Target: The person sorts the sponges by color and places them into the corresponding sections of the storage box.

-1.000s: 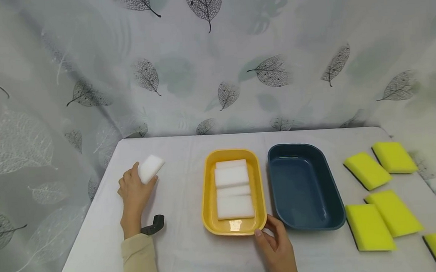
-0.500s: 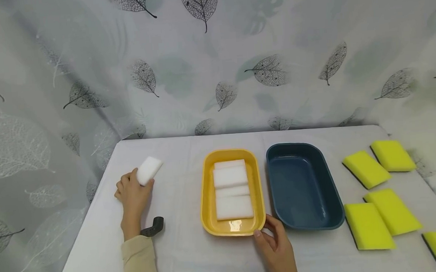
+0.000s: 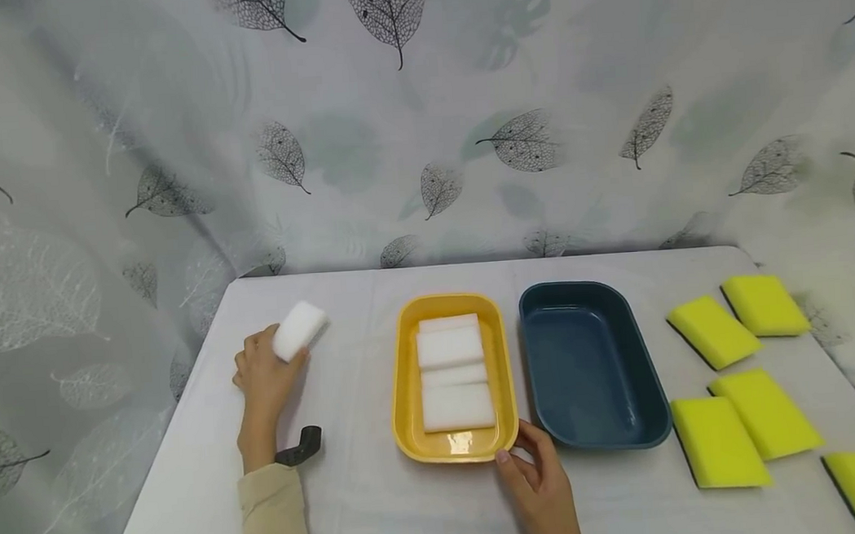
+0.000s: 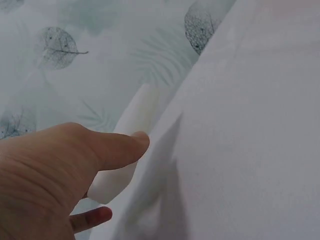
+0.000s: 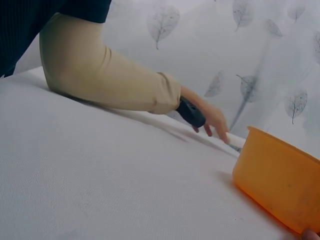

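Note:
My left hand (image 3: 264, 383) pinches a white sponge (image 3: 299, 330) between thumb and fingers at the left side of the table. In the left wrist view the thumb lies across the near face of this white block (image 4: 134, 112), which is raised above the tabletop. My right hand (image 3: 542, 484) grips the lower right corner of a yellow tray (image 3: 506, 376), thumb at the front and fingers round the side. Inside the tray several white sponges (image 3: 456, 406) lie overlapping in a column. The right wrist view shows the tray's outer wall (image 5: 277, 177) and only a bit of fingertip.
A dark blue tray (image 3: 588, 371) with nothing in it stands just right of the yellow one. Several yellow sponges (image 3: 721, 443) with dark undersides are spread over the table's right side. A leaf-patterned curtain (image 3: 363, 181) hangs behind the white table (image 3: 354, 500).
The left hand has shifted very slightly, and the sponge in it has tilted a little. The right hand keeps its grip on the tray. The head view has drifted slightly.

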